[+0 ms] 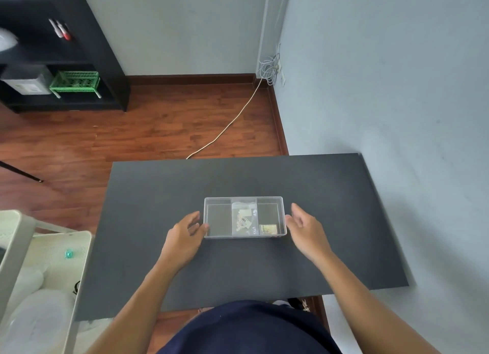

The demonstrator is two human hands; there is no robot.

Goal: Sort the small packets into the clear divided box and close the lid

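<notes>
The clear divided box (214,203) sits in the middle of the dark table, its lid down flat on top. Through the lid I see a clear packet with pale parts (244,217) in the middle compartment and a small gold-coloured packet (268,229) at the near end of the right compartment. The left compartment looks empty. My left hand (185,236) is at the box's left side, fingertips at its near left corner, fingers spread. My right hand (307,228) is at the right side, fingers apart, a fingertip touching the right wall.
The dark table (238,269) stands against the grey wall on the right. A white trolley (45,261) with bags stands at the table's left edge. A black shelf (60,62) with a green basket is far left. A cable (227,126) runs across the wooden floor.
</notes>
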